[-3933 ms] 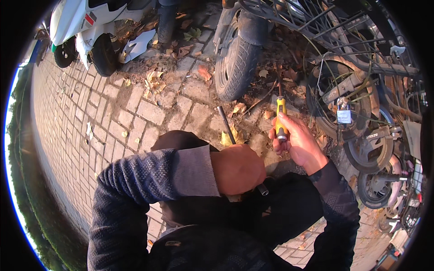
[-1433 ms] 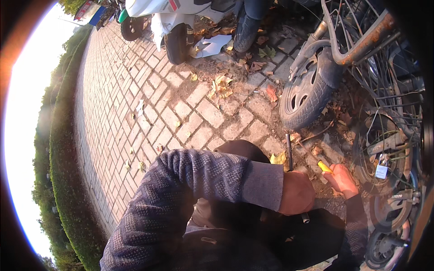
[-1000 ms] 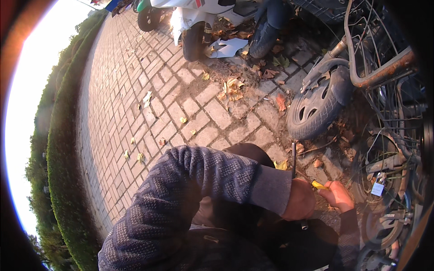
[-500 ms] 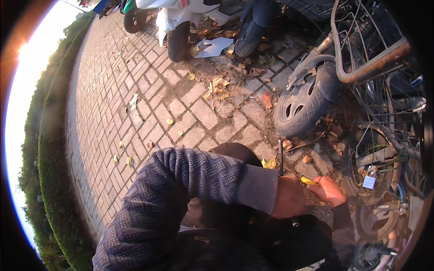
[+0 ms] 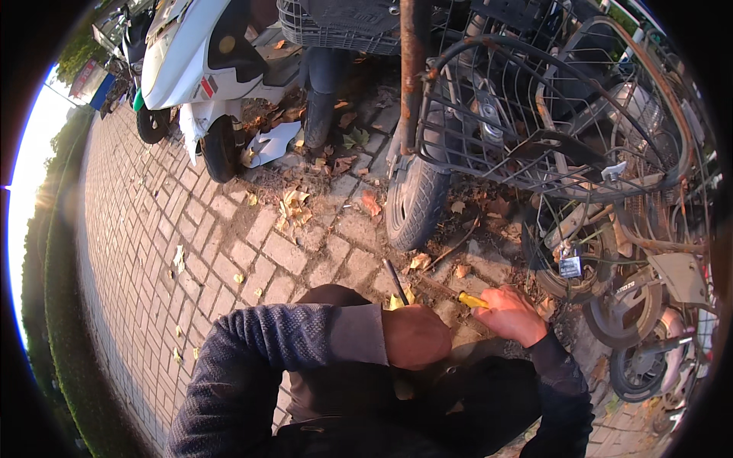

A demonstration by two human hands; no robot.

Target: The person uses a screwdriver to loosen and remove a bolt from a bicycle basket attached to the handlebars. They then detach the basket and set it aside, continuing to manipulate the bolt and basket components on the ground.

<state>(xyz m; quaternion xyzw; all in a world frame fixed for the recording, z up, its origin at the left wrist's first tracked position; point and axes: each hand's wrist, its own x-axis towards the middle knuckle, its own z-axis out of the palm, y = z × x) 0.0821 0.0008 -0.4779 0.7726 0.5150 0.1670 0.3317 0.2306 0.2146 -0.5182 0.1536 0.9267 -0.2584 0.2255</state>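
My left hand (image 5: 418, 336) is closed in a fist over my knees, its fingers mostly hidden behind the back of the hand. A thin dark rod (image 5: 395, 281) sticks out of the fist's far side, tilted to the left. To the right, my right hand (image 5: 513, 314) is closed round the yellow handle (image 5: 473, 300) of what looks like a screwdriver. Its thin shaft points left and away from me, toward the rod, with a gap between them. The shaft is hard to make out against the ground.
Brick paving (image 5: 259, 244) with dry leaves (image 5: 294, 210) lies ahead. A scooter tyre (image 5: 416, 206) stands just beyond my hands. A rusty wire basket (image 5: 550, 122) and parked bicycles crowd the right. A white scooter (image 5: 191, 69) is at the far left, and a hedge (image 5: 84, 320) runs along the left.
The view has swung to the right and up, showing more of the basket. The rod has gone from upright to leaning left. My right hand and the screwdriver are farther from my left hand.
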